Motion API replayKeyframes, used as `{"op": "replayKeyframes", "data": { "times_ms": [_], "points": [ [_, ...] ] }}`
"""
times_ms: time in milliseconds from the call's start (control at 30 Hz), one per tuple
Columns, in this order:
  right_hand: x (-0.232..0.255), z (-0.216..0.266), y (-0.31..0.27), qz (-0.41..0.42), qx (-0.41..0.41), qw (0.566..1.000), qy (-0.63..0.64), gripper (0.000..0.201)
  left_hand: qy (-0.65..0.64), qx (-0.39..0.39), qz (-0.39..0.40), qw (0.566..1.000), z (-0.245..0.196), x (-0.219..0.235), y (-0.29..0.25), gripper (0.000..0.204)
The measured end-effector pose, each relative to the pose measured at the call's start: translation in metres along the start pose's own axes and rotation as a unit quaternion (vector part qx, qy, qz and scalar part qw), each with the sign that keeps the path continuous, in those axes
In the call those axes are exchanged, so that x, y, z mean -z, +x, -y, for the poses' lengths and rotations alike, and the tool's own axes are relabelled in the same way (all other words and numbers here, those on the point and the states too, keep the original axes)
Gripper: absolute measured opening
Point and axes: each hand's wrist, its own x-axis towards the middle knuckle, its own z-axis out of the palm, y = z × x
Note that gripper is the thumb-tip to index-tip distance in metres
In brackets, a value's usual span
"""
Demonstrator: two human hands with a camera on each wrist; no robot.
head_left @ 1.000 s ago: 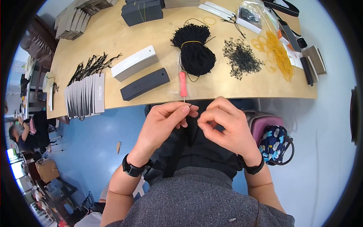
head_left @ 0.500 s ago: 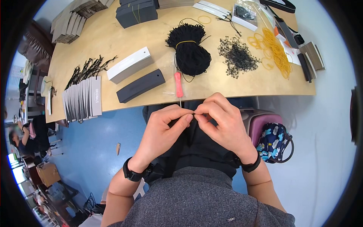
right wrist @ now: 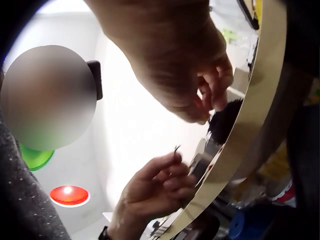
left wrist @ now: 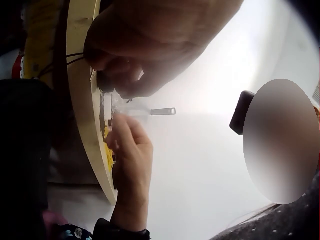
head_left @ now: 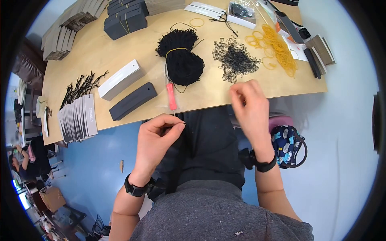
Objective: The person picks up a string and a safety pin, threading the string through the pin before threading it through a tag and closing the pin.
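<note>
My left hand (head_left: 159, 140) pinches the end of a thin black cord (head_left: 184, 123) between thumb and index finger, just off the table's front edge. In the right wrist view, the left hand (right wrist: 155, 192) has a short dark tip (right wrist: 177, 149) standing up from its pinch. Over the table edge, my right hand (head_left: 252, 108) has its fingers loosely bent, nothing visible in them, just below a pile of small black wire clips (head_left: 235, 60). A bundle of black cords (head_left: 183, 64) lies left of the clips. The red-handled tool (head_left: 171, 96) points toward the left hand.
White tags (head_left: 120, 80) and a dark block of tags (head_left: 132, 101) lie left of the tool. Strung grey tags (head_left: 78, 120) are fanned at the left edge. Yellow rubber bands (head_left: 279, 50) lie right of the clips. Dark stacks (head_left: 125, 24) stand at the back.
My hands, which met fingertip to fingertip half a second ago, are apart. The right has moved up and right toward the clips; the left still pinches. The head view has shifted, moving the table items left.
</note>
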Motion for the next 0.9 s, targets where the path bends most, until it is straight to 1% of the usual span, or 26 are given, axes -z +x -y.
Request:
{"op": "replayKeyframes", "data": {
  "times_ms": [67, 133, 167, 200, 267, 400, 467, 500, 567, 700, 733, 767, 800, 867, 900],
  "points": [
    [-0.004, -0.021, 0.01, -0.028, -0.001, 0.999, -0.04, 0.006, -0.032, -0.003, -0.003, 0.999, 0.002, 0.0, 0.001, 0.009],
    [-0.006, -0.028, 0.017, -0.015, 0.009, 0.999, -0.043, 0.006, -0.046, 0.009, -0.001, 0.999, 0.001, 0.0, 0.001, 0.01],
    [-0.007, -0.029, 0.018, 0.001, 0.018, 0.999, -0.045, 0.007, -0.06, 0.024, -0.001, 0.998, 0.001, 0.0, 0.001, 0.01],
    [-0.007, -0.028, 0.019, 0.001, 0.019, 0.999, -0.045, 0.007, -0.061, 0.024, -0.001, 0.998, 0.002, 0.001, 0.002, 0.01],
    [-0.007, -0.025, 0.02, 0.006, 0.038, 0.996, -0.084, 0.008, -0.061, 0.021, 0.01, 0.998, 0.004, 0.002, 0.003, 0.01],
    [-0.007, -0.025, 0.02, -0.008, 0.025, 0.994, -0.104, 0.009, -0.078, 0.04, 0.002, 0.996, 0.004, 0.005, 0.005, 0.01],
    [-0.004, -0.023, 0.018, -0.019, 0.006, 0.998, -0.063, 0.008, -0.102, 0.045, 0.009, 0.994, 0.005, 0.004, 0.005, 0.011],
    [-0.004, -0.019, 0.017, -0.017, 0.007, 0.998, -0.061, 0.008, -0.101, 0.046, 0.005, 0.994, 0.005, 0.004, 0.006, 0.011],
    [-0.002, -0.011, 0.015, -0.009, -0.017, 1.0, -0.018, 0.006, -0.121, 0.048, 0.01, 0.991, 0.007, 0.003, 0.007, 0.012],
    [-0.005, 0.001, 0.012, -0.012, 0.013, 1.0, 0.023, 0.006, -0.133, 0.043, 0.012, 0.99, 0.007, 0.002, 0.008, 0.01],
    [-0.002, 0.01, 0.009, 0.082, -0.078, 0.979, 0.171, 0.006, -0.132, 0.041, 0.016, 0.99, 0.008, 0.002, 0.008, 0.011],
    [-0.002, 0.018, 0.005, 0.172, -0.167, 0.92, 0.311, 0.007, -0.13, 0.038, 0.02, 0.991, 0.008, 0.002, 0.008, 0.012],
    [-0.005, 0.022, -0.001, 0.21, -0.183, 0.872, 0.403, 0.009, -0.13, 0.038, 0.018, 0.991, 0.007, 0.003, 0.007, 0.012],
    [-0.008, 0.035, -0.007, 0.251, -0.206, 0.813, 0.484, 0.011, -0.13, 0.039, 0.018, 0.991, 0.007, 0.003, 0.007, 0.012],
    [-0.012, 0.037, -0.009, 0.253, -0.206, 0.812, 0.484, 0.011, -0.13, 0.039, 0.016, 0.991, 0.007, 0.003, 0.007, 0.012]
  ]
}}
